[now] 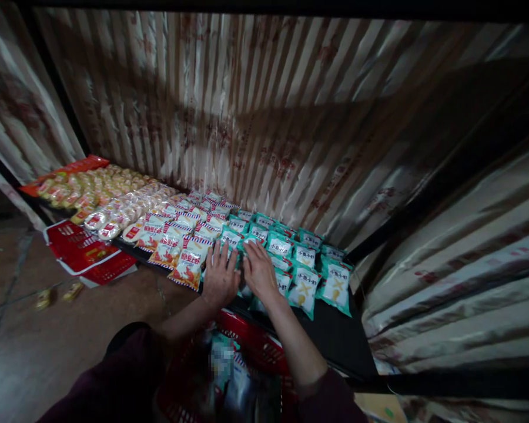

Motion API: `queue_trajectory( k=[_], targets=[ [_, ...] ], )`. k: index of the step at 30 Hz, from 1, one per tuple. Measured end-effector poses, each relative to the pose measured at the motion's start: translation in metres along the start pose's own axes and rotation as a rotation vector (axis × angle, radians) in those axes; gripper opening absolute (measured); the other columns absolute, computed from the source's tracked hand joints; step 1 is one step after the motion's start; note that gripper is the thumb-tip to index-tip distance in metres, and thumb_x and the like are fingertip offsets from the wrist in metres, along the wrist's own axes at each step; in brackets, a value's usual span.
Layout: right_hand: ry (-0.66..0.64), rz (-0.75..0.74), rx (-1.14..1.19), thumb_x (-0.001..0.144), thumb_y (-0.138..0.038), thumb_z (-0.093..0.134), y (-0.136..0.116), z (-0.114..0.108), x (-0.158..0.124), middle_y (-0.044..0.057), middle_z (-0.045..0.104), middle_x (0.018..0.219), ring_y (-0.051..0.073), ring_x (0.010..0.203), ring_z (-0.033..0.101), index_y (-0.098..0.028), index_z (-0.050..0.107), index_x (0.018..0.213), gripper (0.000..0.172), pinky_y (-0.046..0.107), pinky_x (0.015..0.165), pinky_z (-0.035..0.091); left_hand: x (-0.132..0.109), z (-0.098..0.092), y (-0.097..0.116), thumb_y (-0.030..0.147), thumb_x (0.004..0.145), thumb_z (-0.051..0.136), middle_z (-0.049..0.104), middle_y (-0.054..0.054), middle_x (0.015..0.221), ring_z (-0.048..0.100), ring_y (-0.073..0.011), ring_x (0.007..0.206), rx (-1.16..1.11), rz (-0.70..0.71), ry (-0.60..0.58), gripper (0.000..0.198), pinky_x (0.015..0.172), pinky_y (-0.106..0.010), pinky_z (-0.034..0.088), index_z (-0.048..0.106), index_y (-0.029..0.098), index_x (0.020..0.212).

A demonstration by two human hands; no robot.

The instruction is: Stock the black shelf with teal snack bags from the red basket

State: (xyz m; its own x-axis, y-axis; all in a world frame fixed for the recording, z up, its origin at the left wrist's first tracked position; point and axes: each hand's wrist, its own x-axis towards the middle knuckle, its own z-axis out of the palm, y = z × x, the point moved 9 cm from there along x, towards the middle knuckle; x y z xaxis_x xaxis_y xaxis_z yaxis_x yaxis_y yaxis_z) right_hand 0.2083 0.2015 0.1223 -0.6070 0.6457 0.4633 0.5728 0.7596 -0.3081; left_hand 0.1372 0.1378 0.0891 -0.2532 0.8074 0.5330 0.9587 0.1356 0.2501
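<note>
My left hand (221, 276) lies flat with fingers stretched out, at the border between the white snack bags with red print (194, 258) and the green-and-white snack bags (306, 286). Beside it my right hand (261, 270) rests on the green bags, its fingers extended over the packs. Both palms face down, and parts of the bags under them are hidden. The bags stand in rows on a black shelf (335, 341). Just below my forearms is a red plastic basket (271, 352) with several snack bags (240, 385) inside, partly in shadow.
Round wrapped snacks (110, 217) and yellow packs (77, 187) line the shelf's left part. An orange bag (90, 163) lies at its far end. A second red basket (86, 252) and two small yellow packs (44, 298) are on the floor. Pleated curtains (268, 117) hang behind; a black post (397, 205) stands right.
</note>
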Motion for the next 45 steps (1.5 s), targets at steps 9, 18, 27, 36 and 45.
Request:
queue_trajectory(
  k=[9,18,27,36,45],
  targets=[
    [-0.179,0.046,-0.129,0.089,-0.014,0.036,-0.024,0.054,0.024,0.016,0.053,0.133,0.027,0.130,0.041,-0.010,0.055,0.126,0.042,0.045,0.107,0.032,0.008,0.027,-0.042,0.022,0.085,0.040,0.039,-0.020,0.143,0.021,-0.0298,0.140,-0.055,0.085,-0.034,0.046,0.111,-0.053,0.023,0.048,0.011,0.129],
    [-0.121,-0.084,-0.041,0.092,-0.020,0.032,-0.070,0.074,0.076,0.012,0.042,0.143,0.024,0.138,0.027,-0.011,0.047,0.134,0.045,0.043,0.111,0.029,-0.017,-0.027,-0.132,0.030,0.089,0.041,0.025,-0.014,0.151,0.004,-0.0316,0.143,-0.021,-0.343,0.220,0.047,0.112,-0.054,0.019,0.045,0.016,0.134],
    [-0.349,-0.296,-0.095,0.092,-0.030,0.041,-0.146,0.157,0.112,0.004,0.035,0.149,0.029,0.141,0.018,-0.028,0.045,0.135,0.043,0.052,0.111,0.019,-0.019,-0.001,-0.192,0.028,0.091,0.037,0.027,-0.017,0.150,0.016,-0.0329,0.141,-0.023,-0.521,0.168,0.044,0.107,-0.054,0.028,0.046,0.017,0.133],
    [-0.237,-0.150,-0.117,0.094,-0.032,0.034,-0.111,0.154,0.147,0.010,0.038,0.146,0.029,0.136,0.027,-0.020,0.043,0.136,0.045,0.049,0.108,0.024,-0.014,-0.010,-0.199,0.030,0.092,0.035,0.029,-0.014,0.150,0.006,-0.0293,0.143,-0.061,-0.488,0.232,0.051,0.111,-0.055,0.021,0.033,0.017,0.141],
    [-0.193,-0.073,-0.203,0.090,-0.028,0.043,-0.096,0.162,0.166,0.014,0.063,0.107,0.028,0.106,0.050,-0.020,0.058,0.121,0.036,0.044,0.098,0.031,-0.009,-0.006,-0.207,0.032,0.091,0.038,0.028,-0.013,0.150,0.006,-0.0308,0.143,-0.048,-0.573,0.194,0.051,0.112,-0.055,0.018,0.036,0.018,0.140]
  ],
)
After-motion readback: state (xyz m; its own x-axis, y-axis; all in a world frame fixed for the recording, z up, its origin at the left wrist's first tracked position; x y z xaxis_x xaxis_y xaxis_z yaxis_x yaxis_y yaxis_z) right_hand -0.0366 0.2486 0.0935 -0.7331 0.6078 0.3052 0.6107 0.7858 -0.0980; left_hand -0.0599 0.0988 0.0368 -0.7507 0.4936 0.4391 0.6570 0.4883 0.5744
